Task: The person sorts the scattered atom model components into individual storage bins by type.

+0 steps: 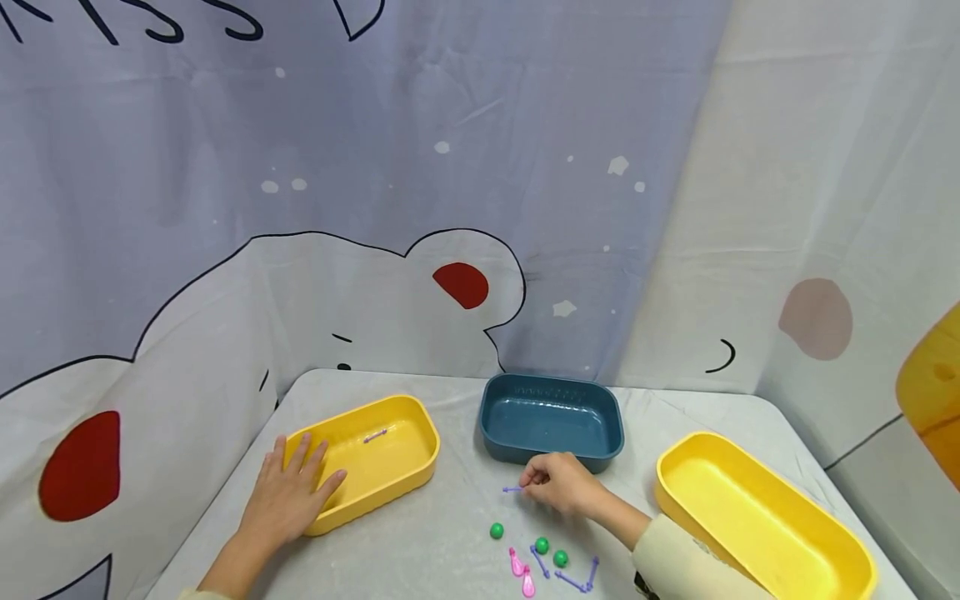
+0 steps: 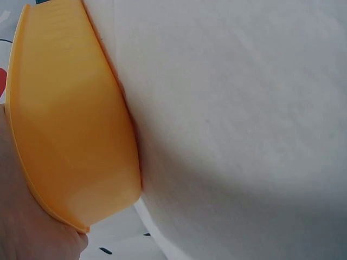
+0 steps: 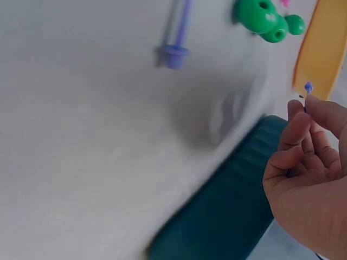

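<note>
My left hand (image 1: 283, 498) rests with spread, straight fingers over the near-left rim of a yellow tray (image 1: 382, 502). The tray's outer wall (image 2: 70, 119) fills the left of the left wrist view. Inside that tray lies one small purple stick with knobbed ends (image 1: 375, 436). In front of the dark teal tray (image 1: 502, 450), my right hand (image 1: 562, 483) pinches another purple stick (image 1: 512, 489) between thumb and fingertips; its knobbed tip (image 3: 308, 86) sticks out past the fingers, while the rest is hidden by them.
Near the front of the table lie several green beads (image 1: 497, 531), two pink drop-shaped pieces (image 1: 528, 582) and several purple sticks (image 1: 592, 573). A second yellow tray (image 1: 795, 506) stands at the right, beside the right sleeve (image 1: 690, 567). A printed curtain (image 1: 375, 167) hangs behind the table.
</note>
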The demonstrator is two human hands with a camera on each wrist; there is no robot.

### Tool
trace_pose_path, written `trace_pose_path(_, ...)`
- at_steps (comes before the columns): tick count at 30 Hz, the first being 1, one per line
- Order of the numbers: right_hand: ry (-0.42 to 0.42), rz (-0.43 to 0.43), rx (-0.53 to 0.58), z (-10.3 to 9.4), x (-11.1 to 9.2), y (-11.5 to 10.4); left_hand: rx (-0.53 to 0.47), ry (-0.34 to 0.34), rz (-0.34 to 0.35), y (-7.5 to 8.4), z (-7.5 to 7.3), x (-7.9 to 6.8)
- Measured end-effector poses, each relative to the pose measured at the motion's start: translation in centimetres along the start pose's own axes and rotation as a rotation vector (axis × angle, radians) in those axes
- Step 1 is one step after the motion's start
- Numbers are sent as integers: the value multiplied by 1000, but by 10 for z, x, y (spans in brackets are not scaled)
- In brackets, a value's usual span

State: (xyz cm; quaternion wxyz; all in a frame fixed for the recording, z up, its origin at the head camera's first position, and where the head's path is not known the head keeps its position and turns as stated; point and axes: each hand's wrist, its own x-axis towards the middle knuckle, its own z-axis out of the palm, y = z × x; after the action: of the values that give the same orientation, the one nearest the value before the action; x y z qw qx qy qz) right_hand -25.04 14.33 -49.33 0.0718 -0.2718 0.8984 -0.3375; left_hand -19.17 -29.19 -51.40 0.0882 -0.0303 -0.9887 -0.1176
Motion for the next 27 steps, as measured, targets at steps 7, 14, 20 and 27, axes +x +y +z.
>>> trace_pose_path(7,6,-21,-13,-3,10,-14,8,13,0,1,0,-1)
trace_pose_path(14,21,-26,-14,-2,23,-25,6,23,1,1,-1,-2)
trace_pose_path(20,37,-53,3,2,35,-37,12,25,-1,2,-1,-3)
trace_pose_path(27,24,-40,35,7,52,-53,6,19,-2,2,0,-1)
